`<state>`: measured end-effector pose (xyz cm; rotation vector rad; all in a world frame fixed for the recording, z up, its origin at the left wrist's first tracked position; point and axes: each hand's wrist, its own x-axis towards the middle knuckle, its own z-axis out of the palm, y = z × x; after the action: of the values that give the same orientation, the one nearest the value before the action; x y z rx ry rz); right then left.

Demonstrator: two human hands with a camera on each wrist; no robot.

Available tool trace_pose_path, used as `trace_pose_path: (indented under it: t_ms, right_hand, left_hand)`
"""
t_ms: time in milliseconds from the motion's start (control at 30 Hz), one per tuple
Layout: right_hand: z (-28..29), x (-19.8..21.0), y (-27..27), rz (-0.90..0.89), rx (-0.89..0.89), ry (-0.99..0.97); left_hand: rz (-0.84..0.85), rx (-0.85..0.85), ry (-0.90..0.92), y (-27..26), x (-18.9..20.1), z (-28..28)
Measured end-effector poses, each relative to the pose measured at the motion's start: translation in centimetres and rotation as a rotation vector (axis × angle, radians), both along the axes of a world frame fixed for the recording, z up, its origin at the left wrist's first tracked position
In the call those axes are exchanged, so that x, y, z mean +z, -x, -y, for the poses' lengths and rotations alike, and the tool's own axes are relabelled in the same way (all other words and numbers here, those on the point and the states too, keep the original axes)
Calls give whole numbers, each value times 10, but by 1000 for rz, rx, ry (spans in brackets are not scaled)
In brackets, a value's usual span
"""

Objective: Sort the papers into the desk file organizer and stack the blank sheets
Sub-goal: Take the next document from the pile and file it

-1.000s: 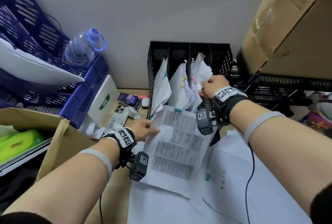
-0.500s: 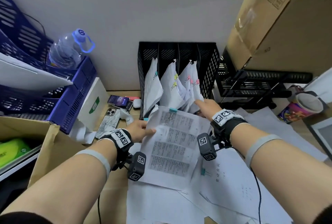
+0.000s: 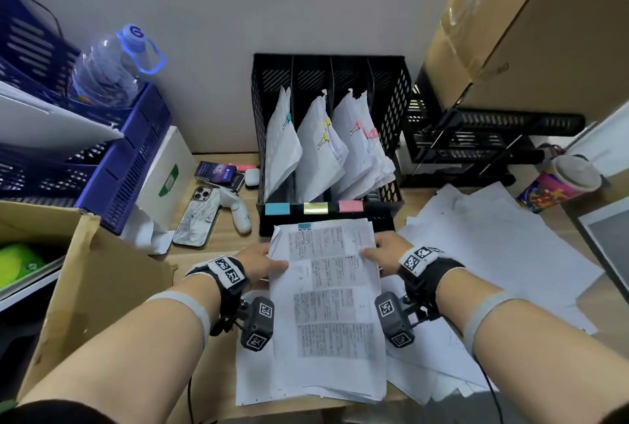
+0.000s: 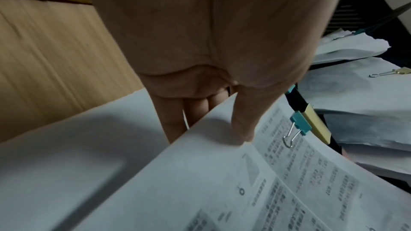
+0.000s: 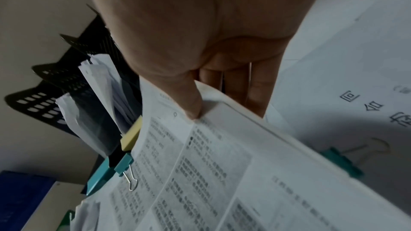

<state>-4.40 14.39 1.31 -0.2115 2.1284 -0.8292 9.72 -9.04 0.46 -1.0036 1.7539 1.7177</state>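
A thick printed paper bundle (image 3: 328, 308) with a teal binder clip (image 3: 304, 227) at its top is held in front of the black desk file organizer (image 3: 394, 107). My left hand (image 3: 260, 262) grips its left edge, thumb on top (image 4: 242, 129), fingers beneath. My right hand (image 3: 383, 251) grips the right edge the same way, thumb (image 5: 191, 104) on the page. The organizer's slots carry teal (image 3: 277, 209), yellow (image 3: 316, 208) and pink (image 3: 350, 206) labels and hold clipped paper sets. Loose white sheets (image 3: 493, 253) lie on the desk to the right and under the bundle.
Left of the organizer lie a phone (image 3: 197, 219), a white handheld device (image 3: 238, 210), a small box (image 3: 219, 173) and blue crates (image 3: 112, 165) with a water bottle (image 3: 109, 66). A cardboard box (image 3: 88, 287) stands at near left, a paper cup (image 3: 561, 183) and black rack (image 3: 476, 141) at right.
My right hand left the papers in the organizer's pink slot and came down to grip the bundle's right edge. The bundle turned square to me, held by both hands.
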Motion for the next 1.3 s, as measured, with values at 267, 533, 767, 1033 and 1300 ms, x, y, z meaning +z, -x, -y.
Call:
trace_pose_path:
  t_ms: [267, 533, 767, 1033, 1300]
  right_hand:
    - [-1, -10, 4, -212, 31, -101]
    - [33, 12, -44, 173, 233, -83]
    - [77, 12, -64, -97, 117, -128]
    - [70, 56, -49, -287, 162, 73]
    - [75, 125, -15, -550, 186, 223]
  left_hand:
    - [-35, 15, 92, -1, 5, 1]
    - [-122, -53, 62, 12, 19, -2]
    - [-227, -206, -72, 39, 44, -20]
    - [-519, -202, 592, 77, 55, 9]
    - [-247, -436, 990, 109, 68, 36]
